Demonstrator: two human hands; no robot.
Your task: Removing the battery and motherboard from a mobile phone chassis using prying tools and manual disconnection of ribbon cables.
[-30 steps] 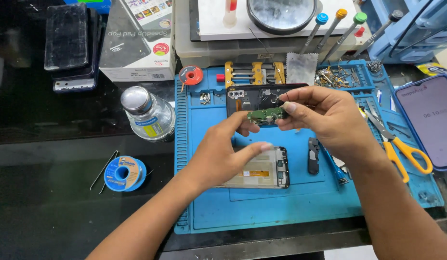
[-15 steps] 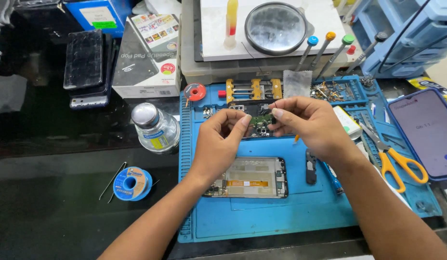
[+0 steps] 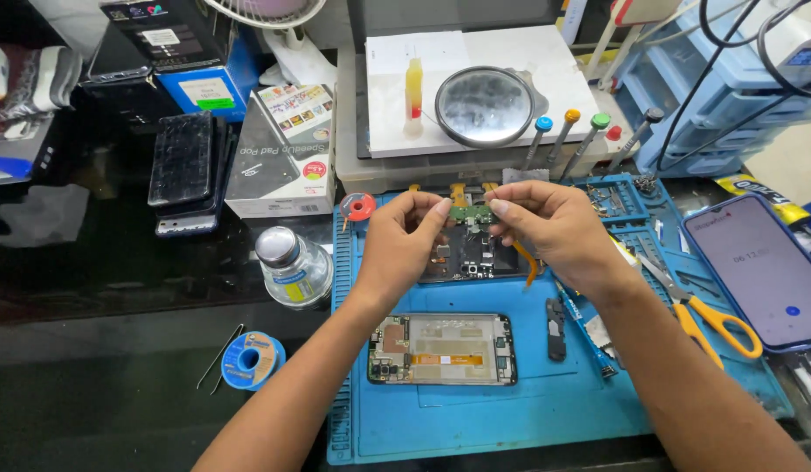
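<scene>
Pinching the small green circuit board (image 3: 472, 213) between them, left hand (image 3: 404, 246) and right hand (image 3: 558, 229) have lifted farther above the opened phone (image 3: 442, 350) than before.

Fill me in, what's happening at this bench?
A person is holding a small green circuit board between the fingertips of the left hand and right hand, above a blue work mat. An opened phone lies face down on the mat below, with scissors to the right.
</scene>
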